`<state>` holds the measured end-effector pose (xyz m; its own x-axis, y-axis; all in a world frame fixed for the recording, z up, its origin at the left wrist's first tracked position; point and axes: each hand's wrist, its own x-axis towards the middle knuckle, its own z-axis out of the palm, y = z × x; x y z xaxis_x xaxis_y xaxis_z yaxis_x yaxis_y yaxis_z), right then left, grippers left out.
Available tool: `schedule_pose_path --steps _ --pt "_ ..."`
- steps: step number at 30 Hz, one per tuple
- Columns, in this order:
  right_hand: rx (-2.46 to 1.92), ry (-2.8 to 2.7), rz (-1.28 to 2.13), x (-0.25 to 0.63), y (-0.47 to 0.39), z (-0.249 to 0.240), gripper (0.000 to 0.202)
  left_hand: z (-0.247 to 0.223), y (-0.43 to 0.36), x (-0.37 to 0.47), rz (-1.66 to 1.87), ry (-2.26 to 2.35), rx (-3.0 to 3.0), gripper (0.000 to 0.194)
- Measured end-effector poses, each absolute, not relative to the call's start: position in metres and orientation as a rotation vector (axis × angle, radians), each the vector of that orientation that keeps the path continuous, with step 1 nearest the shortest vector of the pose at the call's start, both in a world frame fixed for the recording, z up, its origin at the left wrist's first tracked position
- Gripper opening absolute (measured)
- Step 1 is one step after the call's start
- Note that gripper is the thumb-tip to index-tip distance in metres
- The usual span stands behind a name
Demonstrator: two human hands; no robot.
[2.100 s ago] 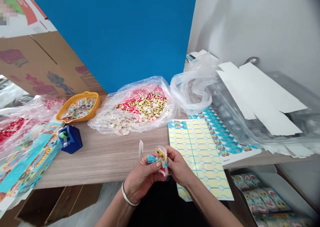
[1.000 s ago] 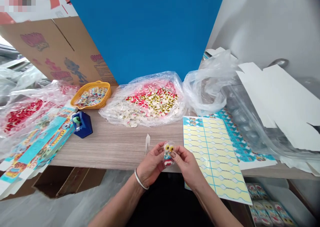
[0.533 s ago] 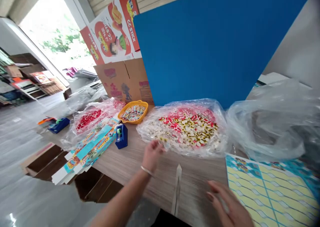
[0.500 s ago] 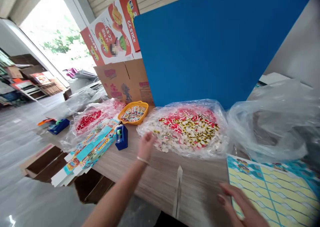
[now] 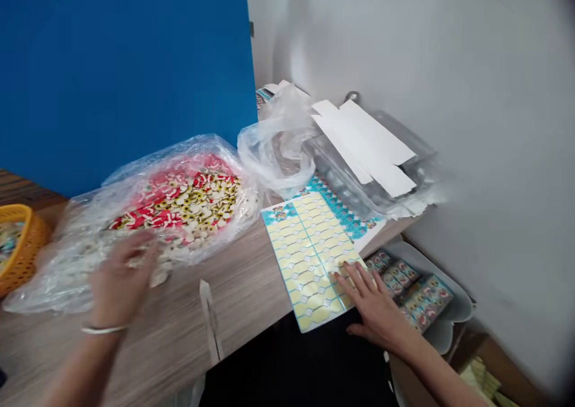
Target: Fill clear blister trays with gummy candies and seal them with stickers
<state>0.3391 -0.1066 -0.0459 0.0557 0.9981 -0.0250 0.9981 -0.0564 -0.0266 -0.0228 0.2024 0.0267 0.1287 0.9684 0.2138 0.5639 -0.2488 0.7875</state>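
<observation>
My left hand [image 5: 122,278], with a white band at the wrist, is over the near edge of a clear plastic bag [image 5: 76,275]. Its fingers are curled but smeared by motion, so whether they hold anything is unclear. Inside the bag lie small red, white and yellow-black pieces [image 5: 202,206], heaped up. My right hand [image 5: 371,299] is open, fingers spread, resting on the lower right edge of a sheet of yellow stickers [image 5: 309,257] with blue borders. The sheet lies at the table's front edge.
A blue panel [image 5: 126,66] stands behind the bag. At left is an orange basket [image 5: 31,245]. A pointed white strip [image 5: 209,320] lies on the wooden table [image 5: 251,275]. White flat cartons [image 5: 363,140] rest on clear plastic at right; packed pieces [image 5: 424,302] sit below the edge.
The view has swung right, bringing the cartons and wall into sight. My right hand has come down onto the yellow sticker sheet. My left hand remains by the bag.
</observation>
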Motion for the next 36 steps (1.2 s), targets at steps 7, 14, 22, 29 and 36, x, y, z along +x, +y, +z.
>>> schedule_pose_path --steps 7,14,22,29,36 --pt "-2.034 -2.157 -0.219 0.333 -0.100 -0.070 0.066 -0.037 0.098 0.118 0.694 1.127 1.431 0.042" --pt "-2.196 -1.862 -0.243 0.352 -0.127 -0.063 0.058 -0.044 0.080 0.170 0.615 0.875 1.658 0.034" --pt "-2.209 -1.759 -0.320 0.376 -0.098 -0.087 0.058 -0.061 0.099 0.220 0.534 0.736 2.064 0.032" --pt "-2.420 -1.688 -0.340 0.394 -0.104 -0.090 0.063 -0.071 0.109 0.234 0.422 0.536 2.309 0.051" --pt "-2.384 -1.450 0.209 0.432 -0.100 0.038 0.039 -0.086 0.108 0.249 0.451 0.583 2.679 0.045"
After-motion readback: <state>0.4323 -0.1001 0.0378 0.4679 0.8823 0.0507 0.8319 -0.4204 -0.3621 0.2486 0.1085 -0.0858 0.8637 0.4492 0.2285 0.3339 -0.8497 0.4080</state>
